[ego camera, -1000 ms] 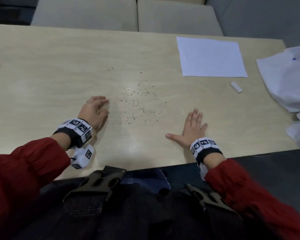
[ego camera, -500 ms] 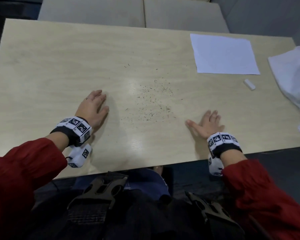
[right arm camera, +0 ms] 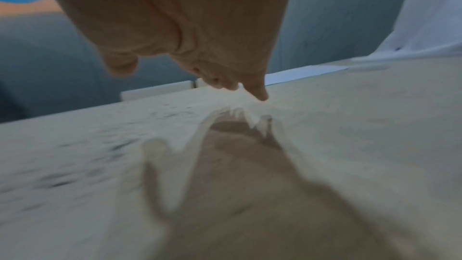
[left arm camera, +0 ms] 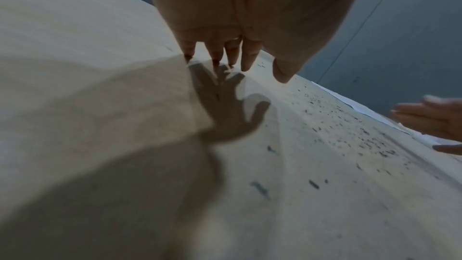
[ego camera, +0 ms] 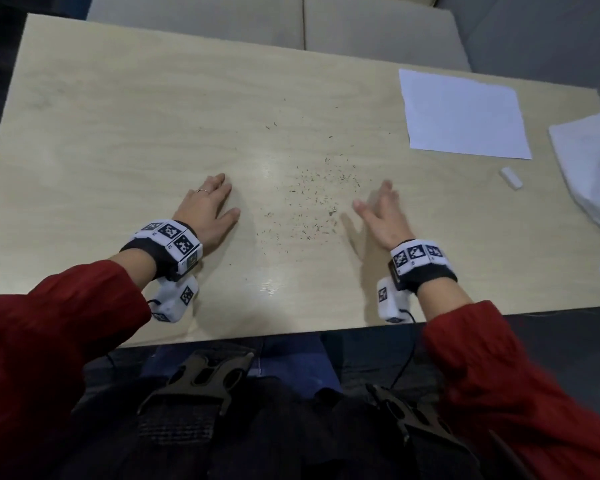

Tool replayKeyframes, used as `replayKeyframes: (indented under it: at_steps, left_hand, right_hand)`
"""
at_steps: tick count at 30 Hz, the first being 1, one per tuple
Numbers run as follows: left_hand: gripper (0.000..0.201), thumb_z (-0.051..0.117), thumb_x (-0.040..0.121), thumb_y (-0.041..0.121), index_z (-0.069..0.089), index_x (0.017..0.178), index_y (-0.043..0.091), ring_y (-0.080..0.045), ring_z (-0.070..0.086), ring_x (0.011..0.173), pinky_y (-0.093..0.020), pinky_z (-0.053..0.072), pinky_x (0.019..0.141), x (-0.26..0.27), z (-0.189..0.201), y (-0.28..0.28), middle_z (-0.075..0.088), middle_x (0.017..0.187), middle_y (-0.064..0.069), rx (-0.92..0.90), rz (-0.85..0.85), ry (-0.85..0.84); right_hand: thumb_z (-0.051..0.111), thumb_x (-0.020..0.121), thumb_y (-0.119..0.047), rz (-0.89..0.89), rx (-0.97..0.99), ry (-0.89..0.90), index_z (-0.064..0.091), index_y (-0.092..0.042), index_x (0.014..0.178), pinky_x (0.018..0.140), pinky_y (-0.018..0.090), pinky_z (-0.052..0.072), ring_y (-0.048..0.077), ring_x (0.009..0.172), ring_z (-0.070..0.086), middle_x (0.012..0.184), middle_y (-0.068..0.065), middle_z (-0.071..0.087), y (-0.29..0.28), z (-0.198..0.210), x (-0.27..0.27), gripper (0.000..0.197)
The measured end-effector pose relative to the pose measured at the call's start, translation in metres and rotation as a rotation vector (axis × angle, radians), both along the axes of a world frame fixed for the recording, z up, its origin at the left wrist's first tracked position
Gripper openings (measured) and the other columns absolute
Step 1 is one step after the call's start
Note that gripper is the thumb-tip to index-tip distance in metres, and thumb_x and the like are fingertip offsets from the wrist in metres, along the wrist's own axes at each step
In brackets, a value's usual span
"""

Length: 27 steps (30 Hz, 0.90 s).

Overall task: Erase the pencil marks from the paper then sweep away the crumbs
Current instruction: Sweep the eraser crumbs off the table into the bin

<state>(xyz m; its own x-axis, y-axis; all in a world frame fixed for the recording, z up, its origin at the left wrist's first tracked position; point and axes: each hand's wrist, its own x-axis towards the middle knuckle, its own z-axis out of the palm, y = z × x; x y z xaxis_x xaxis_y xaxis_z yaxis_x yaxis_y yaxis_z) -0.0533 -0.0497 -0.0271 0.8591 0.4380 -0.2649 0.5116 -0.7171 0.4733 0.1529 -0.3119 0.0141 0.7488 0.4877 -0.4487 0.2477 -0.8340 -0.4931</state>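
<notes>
Crumbs from the eraser, small dark flecks, lie scattered across the middle of our wooden table, between our two hands. The paper sits at the far right of the table, well apart from the crumbs, and it looks blank white from the head view, so we judge the erasing done. The eraser, a small white block, lies on the table just in front of the paper's near right corner, touched by neither hand. What is left is the sweeping: the flecks are spread out and not yet gathered or pushed off the table.

Our left hand rests on the table to the left of the crumbs, fingers straight and close together, holding nothing; the left wrist view shows its fingertips near or on the wood. Our right hand is to the right of the crumbs, blurred, fingers extended and loosely spread, empty. Whether it touches the table we cannot tell; its shadow in the right wrist view suggests it hovers just above. A crumpled white bag lies at the table's right edge.
</notes>
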Motion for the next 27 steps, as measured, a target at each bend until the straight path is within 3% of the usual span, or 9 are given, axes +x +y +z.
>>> replayKeyframes:
  at_steps: [4,6,9,12,14,16,22,27]
  left_hand:
    - [0.065,0.048,0.098,0.038,0.026,0.152,0.01,-0.018,0.016,0.148,-0.039,0.015,0.12,0.013,0.003,0.0,0.015,0.162,-0.003,-0.016,0.03,0.004]
    - [0.064,0.049,0.098,0.038,0.029,0.151,0.009,-0.02,0.022,0.146,-0.037,0.019,0.12,0.017,0.004,0.004,0.018,0.161,-0.003,-0.039,0.078,-0.011]
    - [0.061,0.05,0.098,0.036,0.033,0.149,0.008,-0.023,0.029,0.143,-0.037,0.024,0.118,0.026,0.007,0.012,0.023,0.159,-0.005,-0.056,0.118,-0.039]
    - [0.059,0.051,0.098,0.033,0.036,0.148,0.007,-0.024,0.034,0.14,-0.037,0.026,0.116,0.035,0.01,0.021,0.024,0.158,-0.005,-0.064,0.153,-0.09]
    - [0.057,0.052,0.097,0.03,0.038,0.147,0.005,-0.025,0.035,0.139,-0.035,0.026,0.115,0.041,0.01,0.028,0.025,0.158,-0.006,-0.066,0.175,-0.124]
    - [0.058,0.052,0.098,0.03,0.037,0.147,0.004,-0.026,0.032,0.141,-0.036,0.025,0.116,0.047,0.009,0.035,0.022,0.159,-0.006,-0.051,0.185,-0.111]
    - [0.063,0.043,0.101,0.035,0.021,0.153,0.005,-0.022,0.01,0.149,-0.041,0.014,0.121,0.068,0.004,0.054,0.009,0.162,-0.008,0.005,0.189,0.041]
    - [0.066,0.038,0.102,0.036,0.008,0.155,0.01,-0.019,0.003,0.15,-0.047,0.008,0.12,0.068,0.0,0.06,0.0,0.163,-0.001,0.017,0.121,0.118]
  right_hand:
    - [0.04,0.093,-0.061,-0.144,-0.216,0.017,-0.009,-0.004,0.151,0.116,0.06,0.0,0.026,0.147,-0.013,0.16,0.009,-0.016,-0.014,-0.006,0.043,0.095]
    - [0.038,0.09,-0.065,-0.058,-0.276,0.029,-0.011,-0.005,0.151,0.113,0.061,-0.004,0.027,0.145,-0.019,0.158,0.01,-0.023,-0.002,-0.012,0.038,0.098]
    - [0.035,0.089,-0.067,0.22,-0.212,0.049,-0.014,-0.009,0.15,0.113,0.057,-0.007,0.027,0.144,-0.023,0.155,0.009,-0.027,0.025,-0.014,0.011,0.098]
    - [0.046,0.091,-0.057,0.334,-0.04,0.165,-0.003,-0.016,0.153,0.12,0.048,0.003,0.021,0.148,-0.004,0.16,0.002,-0.008,0.041,-0.001,0.009,0.089]
    - [0.053,0.09,-0.052,0.232,0.074,0.165,0.01,-0.02,0.154,0.119,0.04,0.016,0.019,0.146,0.016,0.16,-0.001,0.013,0.046,0.009,0.032,0.083]
    - [0.053,0.093,-0.048,0.136,0.076,0.055,0.014,-0.018,0.153,0.116,0.036,0.02,0.02,0.145,0.022,0.159,0.001,0.019,0.049,0.016,0.068,0.078]
    - [0.045,0.099,-0.043,0.162,-0.21,-0.091,0.003,-0.006,0.153,0.119,0.035,0.01,0.025,0.148,0.004,0.161,0.006,-0.006,0.072,0.01,0.158,0.078]
    - [0.044,0.099,-0.042,0.164,-0.199,-0.051,-0.007,-0.002,0.151,0.12,0.045,0.003,0.029,0.147,-0.009,0.159,0.013,-0.015,0.095,-0.006,0.14,0.083]
